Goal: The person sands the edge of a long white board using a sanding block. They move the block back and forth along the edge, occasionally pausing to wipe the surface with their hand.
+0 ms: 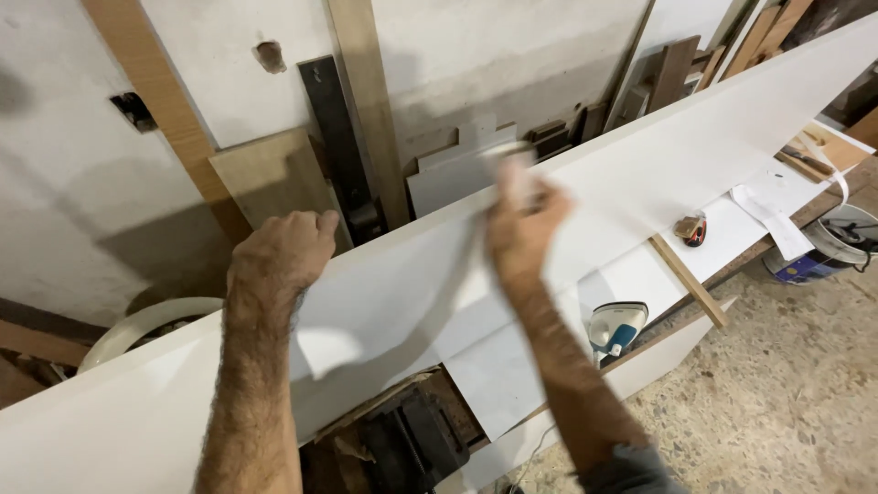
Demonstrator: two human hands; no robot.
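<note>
1. White laminated board (640, 174) stands on its long edge across the whole view, rising from the lower left to the upper right, in front of the wall and above the workbench (732, 240).
2. At the far left, a white curved roll (137, 325) lies behind the board, and wooden planks (274, 174) lean on the wall above it.
3. The left hand (279, 256) rests over the top edge of the board with its fingers curled to the far side; it seems to steady the panel so that it stays upright.
4. Below, between the two forearms, a dark machine (412, 439) sits under the bench.
5. The right hand (523, 224) is also at the top edge, blurred. Its fingers appear closed on a small pale object (512, 178), maybe a cloth or a block pressed on the edge, but I cannot tell exactly what it is.
6. Further right, a white and blue clothes iron (615, 327) stands on the bench, near a wooden strip (688, 279).
7. A small red and black object (692, 229), probably a tape measure, lies beside the board.
8. At the far right, a bucket (846, 240) stands on the floor.
</note>
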